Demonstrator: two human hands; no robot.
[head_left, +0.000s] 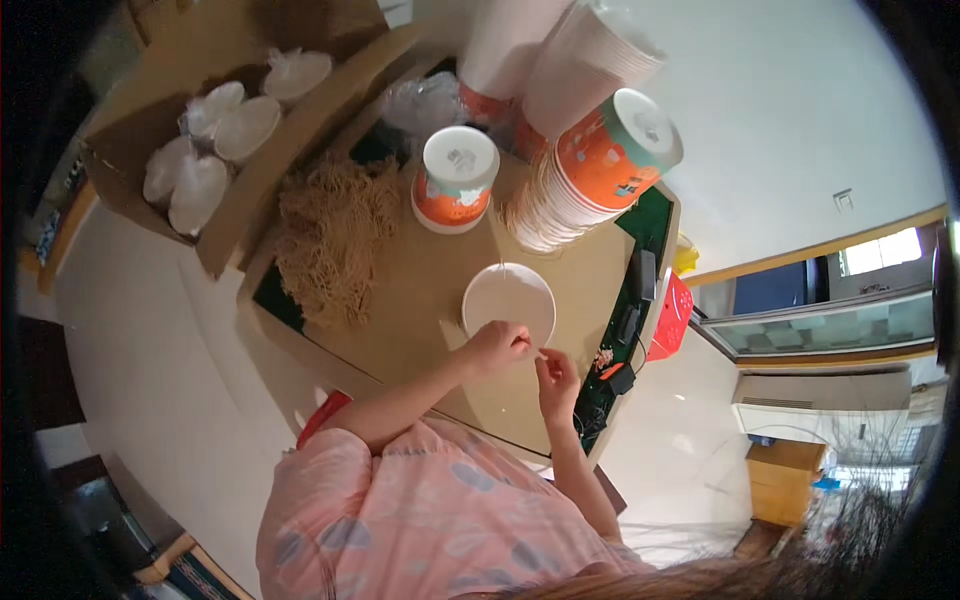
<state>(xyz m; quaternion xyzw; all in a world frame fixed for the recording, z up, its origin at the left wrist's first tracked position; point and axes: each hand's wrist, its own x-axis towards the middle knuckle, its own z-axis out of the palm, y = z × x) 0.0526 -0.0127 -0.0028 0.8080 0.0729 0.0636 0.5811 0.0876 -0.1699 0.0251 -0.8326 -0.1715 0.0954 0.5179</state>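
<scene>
My left hand is curled closed at the near rim of a round white paper tub, which stands upright with its opening facing up. Close beside it on the right, my right hand is pinched, fingertips almost meeting the left ones. Whatever lies between the fingers is too small to make out. Behind the tub, an orange, green and white paper tub stands upside down. To its right leans a tall nested stack of similar tubs, with thin beige strands along its left side.
A tangled heap of beige string lies on the table at left. Beyond it, a cardboard box holds several bagged white bowls. More stacked tubs stand at the back. Dark devices and cables line the right edge, near a red basket.
</scene>
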